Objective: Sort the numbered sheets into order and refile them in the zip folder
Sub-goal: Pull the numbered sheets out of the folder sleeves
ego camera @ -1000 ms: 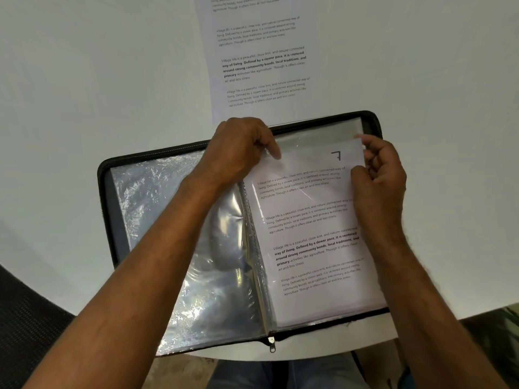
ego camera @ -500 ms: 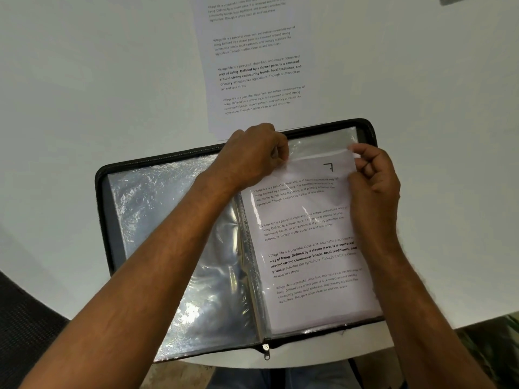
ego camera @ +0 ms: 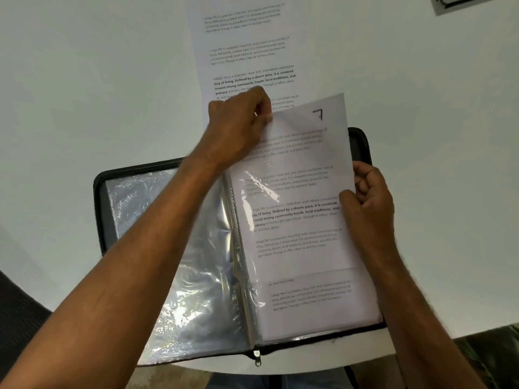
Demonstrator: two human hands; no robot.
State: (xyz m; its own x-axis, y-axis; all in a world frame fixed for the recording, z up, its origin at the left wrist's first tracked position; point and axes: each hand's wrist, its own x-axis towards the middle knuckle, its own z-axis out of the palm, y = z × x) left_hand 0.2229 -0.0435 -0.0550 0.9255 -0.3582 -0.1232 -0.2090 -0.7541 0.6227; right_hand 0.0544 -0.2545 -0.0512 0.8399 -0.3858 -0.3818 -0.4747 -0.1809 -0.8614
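Note:
A black zip folder [ego camera: 98,209] lies open on the white table, its clear plastic sleeves [ego camera: 196,276] spread left and right. The sheet marked 7 [ego camera: 303,169] sticks halfway out of the top of the right-hand sleeve. My left hand [ego camera: 238,130] pinches that sheet's top left corner. My right hand [ego camera: 368,203] pinches the right edge of the sheet and sleeve. Another printed sheet [ego camera: 309,299] shows lower in the sleeves beneath.
A loose printed sheet [ego camera: 244,46] lies on the table beyond the folder, partly under my left hand. A dark-framed object [ego camera: 460,2] sits at the top right corner. The zip pull [ego camera: 257,357] hangs at the table's near edge. A dark chair [ego camera: 19,327] stands lower left.
The sheet marked 7 has slid upward, from fully inside the right sleeve to halfway out. My left hand rose with its corner; my right hand shifted down the right edge.

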